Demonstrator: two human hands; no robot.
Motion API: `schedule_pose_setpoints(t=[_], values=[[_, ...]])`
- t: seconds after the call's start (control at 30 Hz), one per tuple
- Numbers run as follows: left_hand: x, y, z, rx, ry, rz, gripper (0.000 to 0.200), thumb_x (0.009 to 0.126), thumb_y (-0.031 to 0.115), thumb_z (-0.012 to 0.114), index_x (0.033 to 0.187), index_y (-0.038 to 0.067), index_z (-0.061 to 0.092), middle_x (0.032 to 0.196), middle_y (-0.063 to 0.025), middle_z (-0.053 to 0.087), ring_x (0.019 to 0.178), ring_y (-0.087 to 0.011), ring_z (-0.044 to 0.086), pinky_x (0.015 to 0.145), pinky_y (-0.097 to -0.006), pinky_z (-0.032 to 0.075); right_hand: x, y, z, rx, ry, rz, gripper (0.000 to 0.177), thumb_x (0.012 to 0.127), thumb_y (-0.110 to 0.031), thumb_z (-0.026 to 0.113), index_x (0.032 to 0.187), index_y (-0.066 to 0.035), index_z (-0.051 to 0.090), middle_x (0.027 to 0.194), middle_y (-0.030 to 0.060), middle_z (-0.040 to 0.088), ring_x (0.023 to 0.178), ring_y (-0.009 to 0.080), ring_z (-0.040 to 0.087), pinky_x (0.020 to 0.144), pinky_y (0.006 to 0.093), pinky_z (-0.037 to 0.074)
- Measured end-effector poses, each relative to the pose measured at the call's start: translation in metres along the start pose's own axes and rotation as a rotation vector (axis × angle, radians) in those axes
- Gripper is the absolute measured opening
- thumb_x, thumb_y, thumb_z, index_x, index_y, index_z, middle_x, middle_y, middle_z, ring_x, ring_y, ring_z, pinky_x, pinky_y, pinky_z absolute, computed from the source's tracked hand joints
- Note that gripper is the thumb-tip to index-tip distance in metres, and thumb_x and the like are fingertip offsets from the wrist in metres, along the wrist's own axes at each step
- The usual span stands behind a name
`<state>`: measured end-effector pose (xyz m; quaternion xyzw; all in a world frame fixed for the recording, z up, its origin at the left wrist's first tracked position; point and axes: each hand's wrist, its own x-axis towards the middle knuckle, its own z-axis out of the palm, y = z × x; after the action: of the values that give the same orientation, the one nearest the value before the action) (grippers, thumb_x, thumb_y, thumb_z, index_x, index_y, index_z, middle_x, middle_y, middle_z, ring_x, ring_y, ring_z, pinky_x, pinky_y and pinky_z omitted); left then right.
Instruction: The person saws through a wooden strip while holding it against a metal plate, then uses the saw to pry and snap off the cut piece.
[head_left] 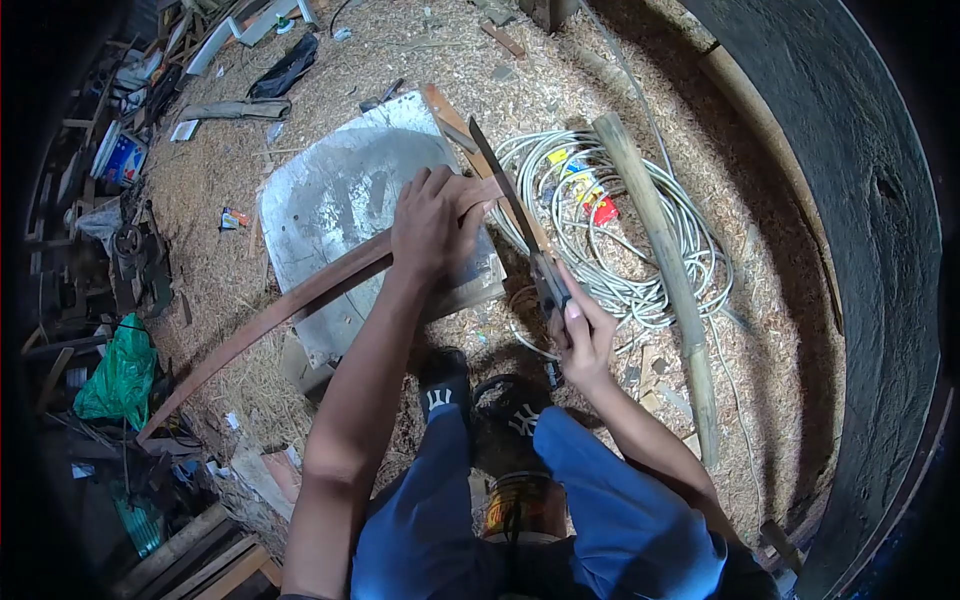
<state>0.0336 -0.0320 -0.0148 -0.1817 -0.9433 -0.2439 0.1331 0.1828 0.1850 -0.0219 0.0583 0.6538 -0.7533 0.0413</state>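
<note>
A long reddish wooden strip (320, 283) lies across a worn metal-topped board (340, 180), its far left end sticking out over the shavings. My left hand (430, 220) is closed over the strip near its right end, pressing it against the board. In my right hand (582, 325) is the dark handle of a handsaw (507, 185), fingers wrapped round it. The saw's narrow blade points up and away, crossing the strip's right end just beside my left hand. Whether the teeth have cut into the wood cannot be made out.
Right of the board lies a coil of pale cable (640, 290), with a wooden pole (655, 220) across it. A dark curved wall (850, 200) bounds the right side. Wood shavings cover the floor. A green plastic bag (120, 375) and scrap lie at left.
</note>
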Motion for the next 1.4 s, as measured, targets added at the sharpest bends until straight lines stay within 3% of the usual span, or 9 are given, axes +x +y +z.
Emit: schedule_pose_setpoints(t=[0.17,0.27,0.3,0.4,0.67,0.93,1.07,1.27,1.4], values=[[-0.002,-0.008,0.005,0.097,-0.01,0.029,0.027,0.085,0.026,0.076,0.106,0.01,0.071,0.103,-0.0083,0.062,0.103,-0.0303,0.058,0.091,-0.0415,0.046,-0.053,0.035,-0.015,-0.064,0.035,-0.162,0.055,0.106,-0.028,0.045,0.15,0.005,0.047,0.071,0.0041,0.061,0.052,0.0049,0.04,0.049,0.0235,0.03],[-0.004,0.001,0.003,0.054,-0.045,-0.018,0.029,0.084,0.026,0.076,0.106,0.009,0.07,0.106,-0.0092,0.062,0.106,-0.0312,0.058,0.092,-0.0416,0.046,-0.05,0.028,-0.026,-0.121,-0.03,-0.114,0.055,0.106,-0.027,0.045,0.15,0.005,0.047,0.076,0.0073,0.065,0.052,0.0051,0.04,0.049,0.0232,0.03],[-0.002,0.002,0.002,0.055,-0.041,-0.011,0.029,0.084,0.026,0.076,0.106,0.009,0.071,0.106,-0.009,0.062,0.106,-0.0309,0.058,0.092,-0.0417,0.047,-0.038,0.022,-0.015,-0.016,-0.023,-0.094,0.05,0.108,-0.022,0.047,0.15,0.005,0.047,0.062,-0.0053,0.046,0.055,0.0033,0.039,0.052,0.023,0.029],[0.0,-0.001,0.002,0.046,-0.022,0.002,0.029,0.083,0.026,0.077,0.105,0.009,0.071,0.104,-0.0086,0.062,0.104,-0.0302,0.058,0.091,-0.0417,0.047,0.002,0.014,0.006,-0.034,0.017,-0.069,0.052,0.108,-0.025,0.047,0.15,0.005,0.046,0.061,-0.0063,0.043,0.054,0.0037,0.038,0.052,0.0233,0.028],[-0.005,0.0,0.003,0.073,-0.006,0.007,0.027,0.084,0.029,0.076,0.102,0.009,0.07,0.103,-0.0086,0.062,0.101,-0.0295,0.059,0.09,-0.0413,0.047,-0.051,0.018,-0.023,-0.077,-0.003,-0.115,0.049,0.107,-0.02,0.045,0.149,0.006,0.049,0.061,-0.0058,0.046,0.054,0.0028,0.039,0.051,0.0224,0.029],[-0.001,0.0,-0.001,0.026,0.034,0.018,0.026,0.084,0.029,0.076,0.104,0.012,0.072,0.099,-0.0087,0.063,0.099,-0.0307,0.06,0.087,-0.0426,0.048,0.014,-0.043,0.004,0.052,0.049,0.035,0.047,0.108,-0.024,0.05,0.146,0.003,0.053,0.063,-0.0048,0.045,0.054,0.0032,0.037,0.05,0.023,0.03],[-0.001,0.0,-0.001,0.026,-0.019,0.012,0.027,0.084,0.028,0.077,0.105,0.012,0.072,0.1,-0.0084,0.063,0.099,-0.0308,0.06,0.088,-0.0428,0.048,0.028,-0.087,-0.003,0.004,-0.062,0.132,0.045,0.108,-0.024,0.051,0.145,0.003,0.055,0.061,-0.0055,0.045,0.053,0.003,0.038,0.049,0.0225,0.031],[-0.001,-0.005,-0.002,0.004,-0.008,0.019,0.028,0.083,0.027,0.078,0.105,0.01,0.074,0.102,-0.0085,0.064,0.099,-0.0311,0.059,0.088,-0.0423,0.049,0.034,-0.091,-0.01,0.02,-0.056,0.134,0.044,0.109,-0.022,0.05,0.144,0.004,0.054,0.06,-0.0043,0.044,0.052,0.0039,0.038,0.049,0.023,0.032],[0.002,-0.004,-0.006,-0.042,-0.043,0.001,0.031,0.08,0.017,0.079,0.11,0.007,0.074,0.095,-0.0115,0.063,0.094,-0.0346,0.059,0.082,-0.0452,0.05,0.036,-0.096,-0.009,0.088,-0.058,0.143,0.044,0.109,-0.02,0.048,0.146,0.005,0.052,0.059,-0.0032,0.044,0.05,0.0049,0.037,0.049,0.0234,0.033]])
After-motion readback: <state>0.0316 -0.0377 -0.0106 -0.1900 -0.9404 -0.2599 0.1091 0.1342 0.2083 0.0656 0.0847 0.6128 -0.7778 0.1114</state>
